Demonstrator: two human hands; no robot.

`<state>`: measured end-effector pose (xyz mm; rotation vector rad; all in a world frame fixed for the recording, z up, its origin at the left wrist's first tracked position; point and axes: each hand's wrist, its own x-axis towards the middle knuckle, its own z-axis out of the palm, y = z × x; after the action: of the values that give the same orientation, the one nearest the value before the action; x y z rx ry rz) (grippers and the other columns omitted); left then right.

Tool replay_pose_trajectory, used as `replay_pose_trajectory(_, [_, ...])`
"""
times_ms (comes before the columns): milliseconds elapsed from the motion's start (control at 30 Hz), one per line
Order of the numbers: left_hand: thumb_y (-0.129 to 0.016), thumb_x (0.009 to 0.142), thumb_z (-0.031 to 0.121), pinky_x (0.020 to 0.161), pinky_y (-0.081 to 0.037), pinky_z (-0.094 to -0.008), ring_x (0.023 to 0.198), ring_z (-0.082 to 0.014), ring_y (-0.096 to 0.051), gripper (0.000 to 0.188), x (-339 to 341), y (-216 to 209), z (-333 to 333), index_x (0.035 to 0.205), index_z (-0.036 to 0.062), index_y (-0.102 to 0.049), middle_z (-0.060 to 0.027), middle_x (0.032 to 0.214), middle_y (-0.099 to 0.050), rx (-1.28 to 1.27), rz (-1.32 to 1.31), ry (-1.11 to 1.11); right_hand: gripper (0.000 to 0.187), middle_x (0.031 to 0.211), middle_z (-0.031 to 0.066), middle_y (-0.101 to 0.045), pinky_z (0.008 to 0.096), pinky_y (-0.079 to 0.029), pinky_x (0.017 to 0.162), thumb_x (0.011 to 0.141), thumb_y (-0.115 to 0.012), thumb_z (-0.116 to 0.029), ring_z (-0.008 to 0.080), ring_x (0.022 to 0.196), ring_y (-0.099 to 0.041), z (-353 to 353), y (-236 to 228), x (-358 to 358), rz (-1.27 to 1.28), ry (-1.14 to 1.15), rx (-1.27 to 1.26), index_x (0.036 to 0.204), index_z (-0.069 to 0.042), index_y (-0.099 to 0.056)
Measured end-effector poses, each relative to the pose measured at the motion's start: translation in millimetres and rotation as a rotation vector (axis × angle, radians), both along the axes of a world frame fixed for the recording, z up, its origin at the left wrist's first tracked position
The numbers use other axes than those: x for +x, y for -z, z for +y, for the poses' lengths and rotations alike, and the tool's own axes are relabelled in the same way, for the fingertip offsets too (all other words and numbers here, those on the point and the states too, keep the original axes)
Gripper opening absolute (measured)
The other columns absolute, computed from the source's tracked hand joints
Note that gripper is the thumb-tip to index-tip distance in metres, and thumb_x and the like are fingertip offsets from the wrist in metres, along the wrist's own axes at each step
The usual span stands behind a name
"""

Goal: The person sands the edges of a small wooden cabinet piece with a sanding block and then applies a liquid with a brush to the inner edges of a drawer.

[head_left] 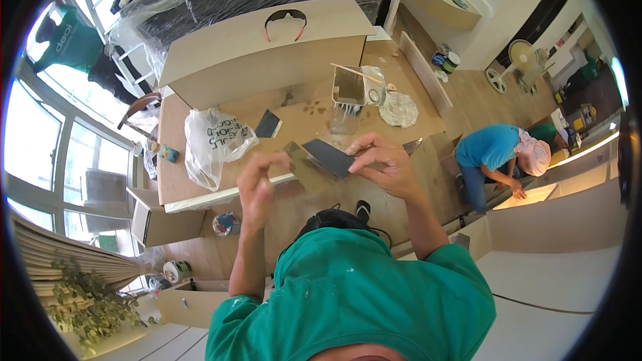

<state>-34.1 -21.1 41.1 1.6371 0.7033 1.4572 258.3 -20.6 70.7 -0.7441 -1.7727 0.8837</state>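
Note:
Above the near edge of the worktable, my right hand (382, 162) pinches a dark grey sheet that looks like sandpaper (328, 158). A tan-brown face (304, 172) shows below and beside the dark part; whether it is the same sheet folded or a second one, I cannot tell. My left hand (259, 184) is raised at the left edge of that tan part, fingers curled and slightly blurred, with the thumb and forefinger closed on it. Another small dark piece of sandpaper (269, 124) lies on the table beside a white plastic bag (215, 142).
On the table (247, 187) stand a clear-sided container (349, 87) with a stick across it and a crumpled whitish cloth (398, 109). Glasses (286, 21) rest on the raised panel behind. A co-worker in blue (491, 157) crouches at right; another person in green (67, 43) is at far left.

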Motion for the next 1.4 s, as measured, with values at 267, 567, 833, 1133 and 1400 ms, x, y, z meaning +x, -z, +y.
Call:
replay_pose_trajectory(267, [-0.049, 0.107, 0.049, 0.093, -0.051, -0.029, 0.108, -0.0146, -0.066, 0.06, -13, 31, 40, 0.135, -0.0027, -0.058, -0.0139, 0.114, -0.072, -0.764, 0.031, 0.59, 0.026, 0.118, 0.0093, -0.071, 0.0348, -0.057, 0.086, 0.08, -0.073, 0.013, 0.023, 0.106, -0.068, 1, -15, -1, -0.102, -0.33, 0.046, 0.093, -0.009, -0.079])
replay_pose_trajectory(567, [-0.08, 0.091, 0.01, 0.069, -0.053, -0.0232, 0.079, -0.0064, -0.065, 0.026, 34, 3, 11, 0.109, -0.0047, -0.069, -0.0048, 0.089, -0.072, -0.476, 0.003, 0.043, 0.023, 0.107, 0.0026, -0.071, 0.0286, -0.053, 0.084, 0.101, -0.067, -0.018, 0.0126, 0.095, -0.066, -1, -1, -7, 0.388, 0.018, -0.69, 0.114, 0.001, -0.071])
replay_pose_trajectory(833, [-0.072, 0.099, 0.017, 0.068, -0.051, -0.0234, 0.076, -0.0061, -0.062, 0.022, 55, -1, 5, 0.105, -0.0038, -0.072, -0.0041, 0.088, -0.072, -0.647, -0.209, 0.092, 0.021, 0.084, -0.0053, -0.068, 0.0205, -0.046, 0.068, 0.1, -0.07, -0.02, 0.0015, 0.077, -0.057, 2, 25, -8, 0.141, 0.097, -0.579, 0.103, 0.0, -0.075])
replay_pose_trajectory(1133, [-0.067, 0.103, 0.02, 0.067, -0.05, -0.0238, 0.077, -0.0056, -0.06, 0.026, 45, 5, 4, 0.104, -0.0056, -0.072, -0.0022, 0.088, -0.071, -0.636, -0.03, 0.199, 0.019, 0.089, -0.002, -0.071, 0.0207, -0.049, 0.067, 0.1, -0.07, -0.017, 0.0026, 0.077, -0.06, -3, 23, -8, 0.078, 0.075, -0.593, 0.104, 0.002, -0.075])
replay_pose_trajectory(1400, [-0.068, 0.101, 0.015, 0.072, -0.052, -0.0238, 0.081, -0.0063, -0.062, 0.023, 46, -5, -3, 0.106, -0.0064, -0.072, -0.0024, 0.089, -0.071, -0.548, 0.042, 0.131, 0.02, 0.093, -0.0003, -0.073, 0.0213, -0.052, 0.073, 0.099, -0.07, -0.014, 0.0042, 0.082, -0.064, -6, 16, -10, 0.167, 0.017, -0.655, 0.11, 0.002, -0.074])
